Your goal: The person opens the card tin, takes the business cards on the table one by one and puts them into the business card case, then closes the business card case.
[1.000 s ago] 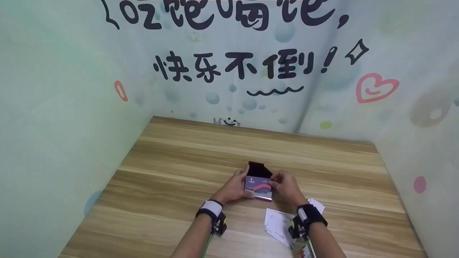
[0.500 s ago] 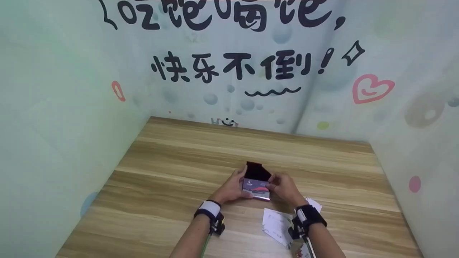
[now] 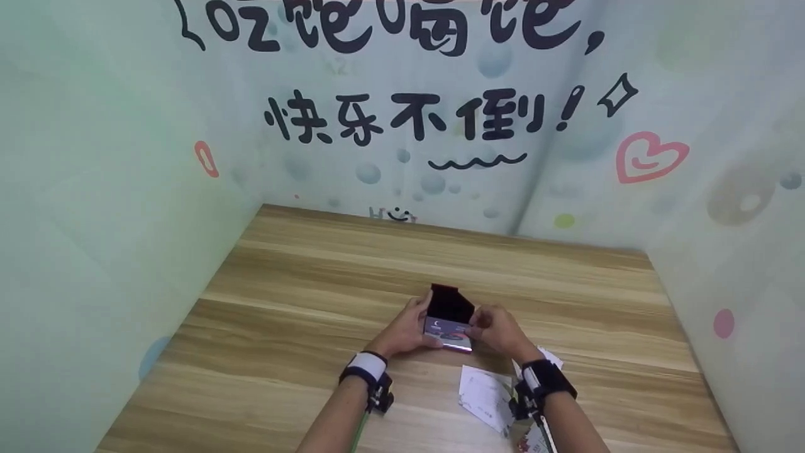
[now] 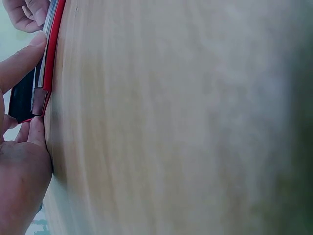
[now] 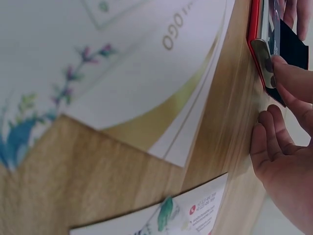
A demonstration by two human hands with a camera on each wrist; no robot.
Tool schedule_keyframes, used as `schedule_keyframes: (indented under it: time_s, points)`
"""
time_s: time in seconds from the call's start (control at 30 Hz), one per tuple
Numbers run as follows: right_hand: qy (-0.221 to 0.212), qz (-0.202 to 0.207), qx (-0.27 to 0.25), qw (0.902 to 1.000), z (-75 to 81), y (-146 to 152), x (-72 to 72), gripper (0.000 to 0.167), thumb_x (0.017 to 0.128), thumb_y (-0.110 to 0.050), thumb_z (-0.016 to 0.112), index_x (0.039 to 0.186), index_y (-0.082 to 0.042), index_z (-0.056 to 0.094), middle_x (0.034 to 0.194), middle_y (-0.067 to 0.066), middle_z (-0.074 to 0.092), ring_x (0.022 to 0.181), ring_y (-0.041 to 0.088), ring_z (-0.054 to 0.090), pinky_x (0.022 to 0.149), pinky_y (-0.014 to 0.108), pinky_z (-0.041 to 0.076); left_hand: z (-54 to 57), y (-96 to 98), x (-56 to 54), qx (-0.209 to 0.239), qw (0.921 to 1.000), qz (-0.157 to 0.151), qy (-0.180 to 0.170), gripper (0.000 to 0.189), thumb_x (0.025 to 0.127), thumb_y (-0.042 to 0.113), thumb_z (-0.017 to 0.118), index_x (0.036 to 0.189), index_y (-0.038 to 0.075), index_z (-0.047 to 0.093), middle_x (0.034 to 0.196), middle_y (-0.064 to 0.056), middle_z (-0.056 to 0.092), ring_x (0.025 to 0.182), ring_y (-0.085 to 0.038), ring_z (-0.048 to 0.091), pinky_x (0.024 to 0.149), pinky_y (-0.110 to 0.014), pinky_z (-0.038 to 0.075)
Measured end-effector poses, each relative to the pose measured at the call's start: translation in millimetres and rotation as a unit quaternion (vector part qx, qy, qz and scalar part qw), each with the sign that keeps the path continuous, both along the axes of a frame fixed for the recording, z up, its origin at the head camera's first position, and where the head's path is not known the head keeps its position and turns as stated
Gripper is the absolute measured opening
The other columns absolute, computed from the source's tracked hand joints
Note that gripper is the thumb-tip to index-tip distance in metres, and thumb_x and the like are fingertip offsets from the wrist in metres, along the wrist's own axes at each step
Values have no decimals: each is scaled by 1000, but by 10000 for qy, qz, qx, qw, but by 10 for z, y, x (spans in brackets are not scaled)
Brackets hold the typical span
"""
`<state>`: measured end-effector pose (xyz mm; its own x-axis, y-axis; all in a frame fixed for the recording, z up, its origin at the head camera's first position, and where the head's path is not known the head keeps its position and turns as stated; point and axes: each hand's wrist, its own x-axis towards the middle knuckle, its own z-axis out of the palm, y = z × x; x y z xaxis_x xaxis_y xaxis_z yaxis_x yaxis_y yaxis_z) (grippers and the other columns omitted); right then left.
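Note:
A card case point(image 3: 450, 304) with a dark inner lid and a red outer edge stands with its lid raised near the table's middle. My left hand point(image 3: 404, 328) holds it from the left, thumb along the near side and fingers behind. In front of the lid lies a grey printed business card point(image 3: 446, 328). My right hand point(image 3: 500, 329) pinches the card's right edge between thumb and forefinger. In the right wrist view, the case's metallic end point(image 5: 264, 58) sits beside the right thumb, and the other right fingers point(image 5: 274, 134) are loosely bent.
White printed cards point(image 3: 485, 397) lie on the wooden table point(image 3: 302, 277) near my right wrist, one bearing a gold curve and flowers. Another card point(image 3: 534, 440) with red print lies closer, partly under the right forearm. A printed backdrop point(image 3: 402, 182) rises behind the table.
The grey card has sunk lower against the case, and more of the dark lid shows above it. Both hands keep their hold. The view has shifted slightly.

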<state>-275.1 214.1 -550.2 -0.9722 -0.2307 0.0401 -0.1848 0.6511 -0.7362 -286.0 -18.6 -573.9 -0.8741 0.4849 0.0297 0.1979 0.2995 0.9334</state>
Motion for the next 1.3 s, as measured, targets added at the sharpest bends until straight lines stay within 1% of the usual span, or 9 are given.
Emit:
schedule_keyframes:
  time_s: [0.1, 0.33, 0.53, 0.63, 0.73, 0.9, 1.07, 1.13, 1.3]
  points:
    - [10, -22, 99, 9999, -3, -13, 19, 9, 83, -3, 76, 83, -5, 67, 88, 10, 60, 84, 19, 57, 75, 31, 49, -3, -4, 4, 8, 10000, -10, -3, 115, 75, 4, 85, 159, -1, 6, 159, -34, 12, 145, -36, 38, 122, -40, 31]
    - [423, 26, 407, 9983, -34, -33, 43, 10, 84, -4, 75, 82, -7, 66, 94, 9, 52, 85, 20, 58, 78, 35, 52, 44, -22, 20, -516, 9979, 127, 357, 115, 72, 15, 89, 158, 0, 14, 154, -34, 27, 144, -40, 35, 124, -46, 26]
    - [537, -51, 537, 9971, -20, -66, 37, 10, 82, -4, 77, 82, -5, 68, 95, 10, 54, 85, 21, 58, 80, 37, 52, 58, -18, 17, -379, 9989, 123, 228, 114, 73, 12, 88, 159, 2, 13, 155, -32, 25, 143, -39, 38, 124, -43, 28]
    - [472, -106, 547, 9973, -11, -95, 48, 10, 83, -5, 77, 89, -2, 69, 98, 12, 54, 85, 22, 58, 81, 39, 52, 54, -21, 21, -335, 9992, 131, 176, 115, 73, 10, 88, 159, 2, 12, 155, -32, 24, 143, -40, 39, 123, -43, 29]
    - [411, -216, 567, 9973, -13, -118, 74, 19, 84, -8, 77, 101, 0, 71, 101, 13, 55, 86, 23, 57, 84, 41, 53, 49, -25, 25, -359, 9992, 116, 154, 114, 74, 11, 88, 159, 2, 12, 156, -32, 23, 143, -41, 38, 123, -43, 30]
    - [588, -379, 617, 9956, -18, -130, 139, 33, 84, -16, 80, 113, -2, 71, 105, 12, 57, 89, 24, 57, 86, 44, 53, 27, -16, 20, -330, 9994, 80, 74, 115, 74, 12, 88, 160, 4, 11, 157, -32, 20, 145, -39, 38, 123, -41, 30]
    - [897, -416, 549, 9936, -16, -99, 241, 39, 80, -19, 84, 112, -2, 71, 106, 12, 58, 88, 23, 60, 82, 42, 55, 8, -12, 9, -423, 9990, 63, 85, 116, 74, 13, 88, 160, 6, 11, 158, -32, 20, 145, -37, 37, 123, -41, 29]
    - [965, -431, 563, 9928, -13, -82, 281, 40, 79, -21, 85, 112, -3, 71, 105, 10, 58, 85, 20, 60, 80, 39, 55, 8, -15, 7, -480, 9986, 70, 190, 116, 73, 13, 88, 159, 4, 12, 158, -33, 21, 146, -38, 35, 124, -43, 27]
    - [1110, -427, 661, 9907, 36, -55, 384, 44, 78, -26, 85, 113, -3, 70, 104, 9, 59, 87, 20, 59, 79, 39, 55, 5, -12, 5, -373, 9991, 68, 205, 115, 73, 11, 88, 159, 2, 12, 157, -31, 23, 145, -37, 36, 125, -43, 26]
